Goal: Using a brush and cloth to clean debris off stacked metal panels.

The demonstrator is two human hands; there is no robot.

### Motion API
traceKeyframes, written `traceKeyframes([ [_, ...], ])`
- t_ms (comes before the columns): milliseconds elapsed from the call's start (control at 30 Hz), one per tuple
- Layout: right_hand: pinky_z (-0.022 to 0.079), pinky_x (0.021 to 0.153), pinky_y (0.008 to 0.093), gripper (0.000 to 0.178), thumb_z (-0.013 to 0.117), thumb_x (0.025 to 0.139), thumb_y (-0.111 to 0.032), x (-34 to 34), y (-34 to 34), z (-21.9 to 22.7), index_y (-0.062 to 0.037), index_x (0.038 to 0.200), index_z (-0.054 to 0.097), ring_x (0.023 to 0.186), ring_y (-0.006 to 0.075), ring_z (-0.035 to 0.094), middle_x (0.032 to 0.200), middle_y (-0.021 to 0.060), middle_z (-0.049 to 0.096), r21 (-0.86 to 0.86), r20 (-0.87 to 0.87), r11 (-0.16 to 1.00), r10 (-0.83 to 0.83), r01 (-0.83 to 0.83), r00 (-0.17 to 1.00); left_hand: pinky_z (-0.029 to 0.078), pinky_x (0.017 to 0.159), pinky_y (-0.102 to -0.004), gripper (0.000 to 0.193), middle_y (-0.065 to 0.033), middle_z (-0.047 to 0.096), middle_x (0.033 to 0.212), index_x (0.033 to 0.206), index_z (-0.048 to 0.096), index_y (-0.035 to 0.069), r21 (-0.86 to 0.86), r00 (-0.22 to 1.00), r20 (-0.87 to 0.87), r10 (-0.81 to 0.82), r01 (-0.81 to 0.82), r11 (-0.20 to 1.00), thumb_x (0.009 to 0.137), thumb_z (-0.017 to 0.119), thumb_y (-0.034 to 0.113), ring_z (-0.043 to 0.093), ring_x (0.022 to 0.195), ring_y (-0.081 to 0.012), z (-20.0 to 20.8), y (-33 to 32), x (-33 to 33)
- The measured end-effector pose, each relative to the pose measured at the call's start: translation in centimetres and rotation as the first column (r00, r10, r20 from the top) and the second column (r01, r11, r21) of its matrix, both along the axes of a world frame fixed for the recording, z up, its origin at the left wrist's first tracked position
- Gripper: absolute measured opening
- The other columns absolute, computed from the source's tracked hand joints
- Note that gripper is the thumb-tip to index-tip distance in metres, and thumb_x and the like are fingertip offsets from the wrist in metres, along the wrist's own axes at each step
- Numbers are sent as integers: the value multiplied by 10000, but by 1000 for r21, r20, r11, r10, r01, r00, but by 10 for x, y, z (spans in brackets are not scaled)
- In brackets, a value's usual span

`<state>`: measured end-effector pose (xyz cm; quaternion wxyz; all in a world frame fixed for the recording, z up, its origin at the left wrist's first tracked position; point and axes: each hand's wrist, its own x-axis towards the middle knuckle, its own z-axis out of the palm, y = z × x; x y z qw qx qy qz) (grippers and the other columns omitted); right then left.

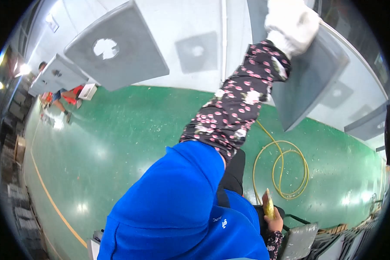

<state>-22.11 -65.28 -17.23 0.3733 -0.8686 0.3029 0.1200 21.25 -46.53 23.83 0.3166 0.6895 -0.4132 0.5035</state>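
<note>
My left hand (292,26), in a white glove, is raised at the upper right against a grey panel (307,82). Its fingers are blurred and hidden by the glove, and a black floral sleeve covers the forearm. Low at the right, my bare right hand (274,222) is closed around a slim yellow tool (268,206) with a brownish tip, pointing upward. Another hanging grey panel (121,47), with a ragged white patch in its middle, is at the upper left.
A yellow hose (307,169) lies coiled on the green floor. Further grey panels (58,76) hang at the far left and right. Another person (63,97) is at the far left, by a white box (88,91). A plastic-covered seat (300,240) stands at the lower right.
</note>
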Motion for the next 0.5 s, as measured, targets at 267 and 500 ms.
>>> traceKeyframes([
  [267, 475, 902, 354, 716, 780, 660, -150, -4, -6, -15, -77, 1320, 512, 1025, 272, 639, 1117, 171, 655, 59, 25, 997, -50, 48, 998, 340, 999, -563, 211, -114, 584, 972, 1036, 591, 95, 24, 981, -21, 194, -194, 981, 869, 502, 189, 544, 989, -308, -6, 8, -34],
  [500, 487, 884, 378, 738, 770, 660, -197, -4, -4, 1, -133, 1342, 494, 1012, 299, 643, 1100, 177, 656, -116, -103, 992, 38, -50, 994, 390, 959, -528, 207, -113, 592, 965, 1034, 597, 89, 6, 773, 476, 420, -480, 877, 859, 515, 161, 564, 955, -298, -19, -6, -15],
])
